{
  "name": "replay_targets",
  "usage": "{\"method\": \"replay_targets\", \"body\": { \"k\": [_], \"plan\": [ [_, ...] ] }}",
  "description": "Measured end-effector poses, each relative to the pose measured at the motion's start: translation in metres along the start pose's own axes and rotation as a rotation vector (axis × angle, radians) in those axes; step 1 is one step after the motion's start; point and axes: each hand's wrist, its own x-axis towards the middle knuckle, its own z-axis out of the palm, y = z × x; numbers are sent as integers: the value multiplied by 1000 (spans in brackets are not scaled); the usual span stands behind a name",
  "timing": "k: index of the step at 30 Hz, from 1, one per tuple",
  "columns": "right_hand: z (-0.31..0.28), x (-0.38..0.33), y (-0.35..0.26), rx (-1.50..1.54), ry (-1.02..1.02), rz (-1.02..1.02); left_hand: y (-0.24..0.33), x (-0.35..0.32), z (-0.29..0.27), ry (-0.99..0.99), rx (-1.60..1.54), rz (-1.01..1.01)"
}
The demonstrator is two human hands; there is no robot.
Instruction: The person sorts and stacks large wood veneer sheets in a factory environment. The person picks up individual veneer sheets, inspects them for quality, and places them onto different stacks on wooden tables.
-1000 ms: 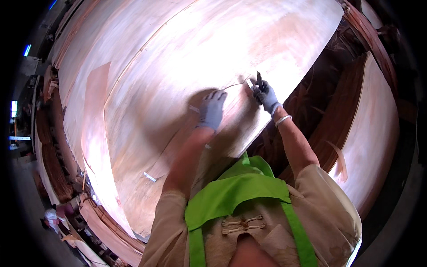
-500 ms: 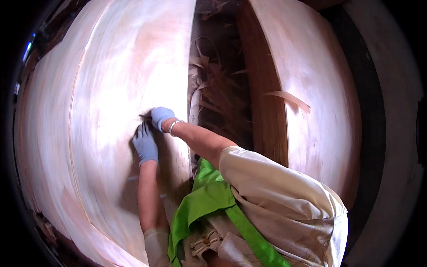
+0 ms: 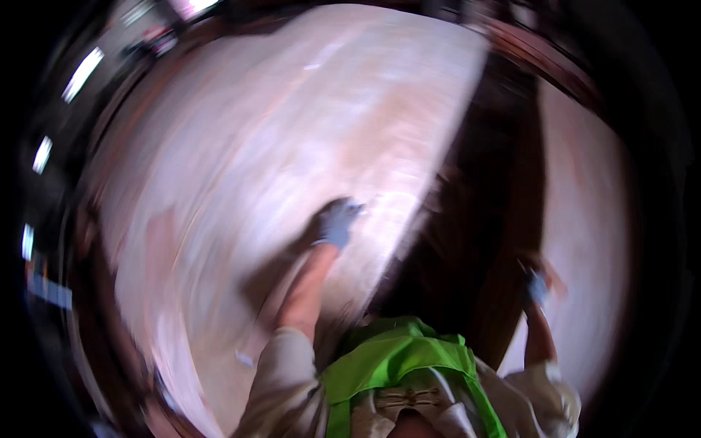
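My left hand (image 3: pixel 338 223), in a blue-grey glove, is on or just above the broad pale wood veneer sheet (image 3: pixel 292 160), near its right edge. Its fingers are blurred, and a small pale spot shows at their tips. Off to the right, my right hand (image 3: pixel 537 286), gloved too, is beside the inner edge of a second pale wood stack (image 3: pixel 584 175). It looks closed, with a thin dark tip jutting from it that I cannot make out. A curled reddish-brown veneer strip (image 3: pixel 553 276) shows right by this hand; whether the hand touches it is unclear.
Between the two wood surfaces runs a deep dark gap (image 3: pixel 467 219). A reddish-brown piece (image 3: pixel 544 51) crosses beyond the right stack. Small whitish marks, one of them a light patch (image 3: pixel 244 358), lie on the left sheet. My green apron (image 3: pixel 398 358) is close to the gap's near end.
My hands were together on the left sheet. The right one has swung across the gap to the right stack, while the left stays over the sheet. The view has turned and is blurred.
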Motion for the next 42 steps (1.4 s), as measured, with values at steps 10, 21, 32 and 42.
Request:
{"method": "replay_targets", "body": {
  "k": [10,21,32,42],
  "plan": [
    [35,-7,-96,537,-310,-482,114,-229,-42,359,-223,-549],
    [-13,-94,-260,799,-1112,-753,200,-429,-48,453,-40,-1148],
    [-41,-250,-336,674,-1511,-881,292,-690,-13,612,-88,-1749],
    [78,-481,-452,780,-2065,-428,368,-856,-59,746,49,-1960]
  ]
}}
